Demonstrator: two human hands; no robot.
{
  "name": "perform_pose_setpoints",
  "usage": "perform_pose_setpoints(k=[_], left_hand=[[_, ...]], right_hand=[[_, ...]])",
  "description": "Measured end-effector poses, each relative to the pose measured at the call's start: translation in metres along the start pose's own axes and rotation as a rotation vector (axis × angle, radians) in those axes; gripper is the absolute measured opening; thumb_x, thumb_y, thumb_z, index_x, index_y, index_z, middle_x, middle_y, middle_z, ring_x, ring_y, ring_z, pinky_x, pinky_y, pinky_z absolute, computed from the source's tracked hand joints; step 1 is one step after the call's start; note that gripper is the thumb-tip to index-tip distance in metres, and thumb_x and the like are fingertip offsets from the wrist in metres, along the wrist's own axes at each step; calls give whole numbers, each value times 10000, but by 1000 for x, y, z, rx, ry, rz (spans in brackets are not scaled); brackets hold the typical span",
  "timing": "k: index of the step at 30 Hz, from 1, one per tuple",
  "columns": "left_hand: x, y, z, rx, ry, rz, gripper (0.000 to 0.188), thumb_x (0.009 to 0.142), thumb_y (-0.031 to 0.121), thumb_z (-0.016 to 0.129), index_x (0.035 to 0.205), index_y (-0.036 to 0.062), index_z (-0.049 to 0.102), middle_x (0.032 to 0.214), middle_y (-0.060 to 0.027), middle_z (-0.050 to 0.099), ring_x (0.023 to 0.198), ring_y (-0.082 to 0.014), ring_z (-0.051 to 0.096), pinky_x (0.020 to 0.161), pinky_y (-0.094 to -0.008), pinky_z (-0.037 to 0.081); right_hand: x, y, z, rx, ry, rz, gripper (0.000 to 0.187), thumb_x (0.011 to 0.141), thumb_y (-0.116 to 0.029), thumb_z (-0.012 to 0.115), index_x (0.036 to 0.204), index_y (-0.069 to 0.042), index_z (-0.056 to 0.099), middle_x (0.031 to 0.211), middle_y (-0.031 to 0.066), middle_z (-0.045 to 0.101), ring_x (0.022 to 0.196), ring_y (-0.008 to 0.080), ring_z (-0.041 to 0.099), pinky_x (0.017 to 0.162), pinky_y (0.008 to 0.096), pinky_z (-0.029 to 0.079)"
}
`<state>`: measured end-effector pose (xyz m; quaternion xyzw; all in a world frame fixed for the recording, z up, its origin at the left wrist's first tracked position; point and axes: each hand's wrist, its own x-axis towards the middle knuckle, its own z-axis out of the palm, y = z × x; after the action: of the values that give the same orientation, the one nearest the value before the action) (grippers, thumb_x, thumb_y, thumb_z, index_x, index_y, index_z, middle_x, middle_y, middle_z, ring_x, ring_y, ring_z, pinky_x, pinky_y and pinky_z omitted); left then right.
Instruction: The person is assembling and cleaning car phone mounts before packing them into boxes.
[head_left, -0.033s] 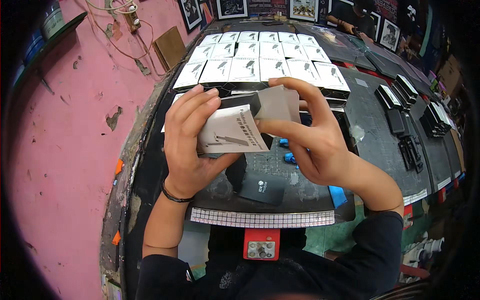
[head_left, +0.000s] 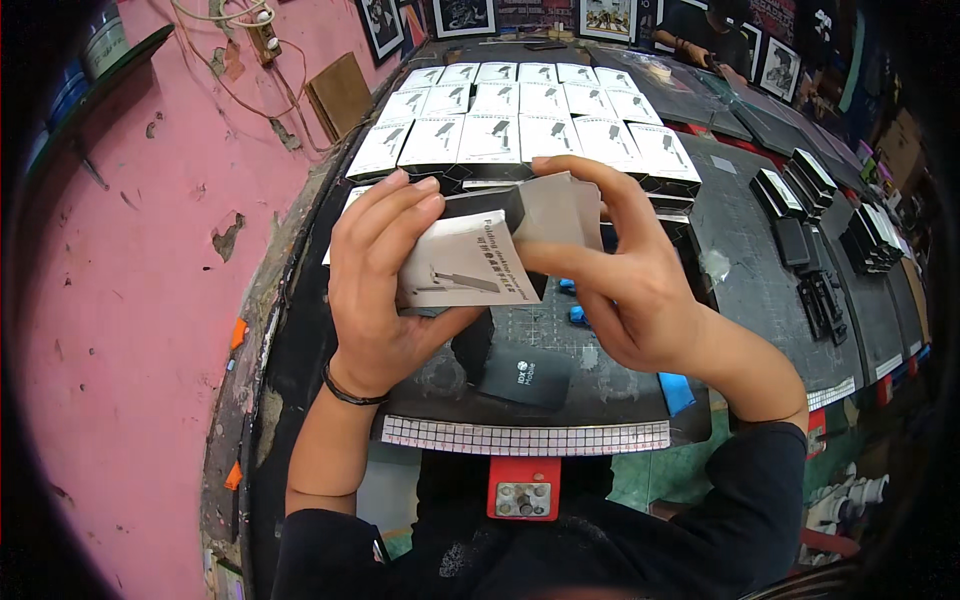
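A small white-and-black cardboard box (head_left: 450, 262), printed with a drawing of a folding stand, is held tilted above the work mat. My left hand (head_left: 362, 275) wraps its left side, fingers over the top and thumb underneath. At the box's open right end, my right hand (head_left: 645, 295) has one finger over the top of the raised flap (head_left: 565, 215) and another at the opening. What lies inside the box is hidden. Beneath, a flat black packet (head_left: 528, 378) with a white logo rests on the mat, and small blue pieces (head_left: 578, 315) show partly behind my right hand.
Rows of similar white boxes (head_left: 490, 138) cover the table's far part. To the right stand more boxes (head_left: 800, 185) and black stands (head_left: 822, 305). A gridded strip (head_left: 525, 436) edges the table near me; a pink wall (head_left: 150, 330) borders the left. Another person (head_left: 705, 45) works far right.
The box has turned slightly in my hands, its printed face and flap shifting a little to the right. Both hands keep their hold.
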<state>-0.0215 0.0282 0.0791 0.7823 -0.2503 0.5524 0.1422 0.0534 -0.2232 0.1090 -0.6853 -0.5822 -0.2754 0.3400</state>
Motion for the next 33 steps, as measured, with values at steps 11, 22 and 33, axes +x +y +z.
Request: perform_pose_setpoints(k=[11,22,33], left_hand=[[-8,1,1,-25,-47,-127,949,651,231,1023,1479,-2,621,1410,-199,688,1265,-371,678,1097,-461,536],[-4,7,4,94,30,-52,865,590,206,1033,1377,29,719,1325,-144,738,1208,-353,708,1054,-455,585],[-7,9,1,113,6,-35,816,621,220,1021,1366,43,738,1335,-130,748,1175,-319,726,1017,-420,601]], right_hand=[[-15,27,7,-484,346,-449,254,643,-154,911,874,-227,835,1376,125,665,1121,294,636,1058,466,479],[-2,-1,-1,-378,92,-113,333,692,-131,725,1021,-109,774,938,32,721,984,291,646,1162,544,286],[2,-4,-5,-237,7,-31,662,679,-60,686,1337,-7,641,969,89,621,938,282,588,1096,523,323]])
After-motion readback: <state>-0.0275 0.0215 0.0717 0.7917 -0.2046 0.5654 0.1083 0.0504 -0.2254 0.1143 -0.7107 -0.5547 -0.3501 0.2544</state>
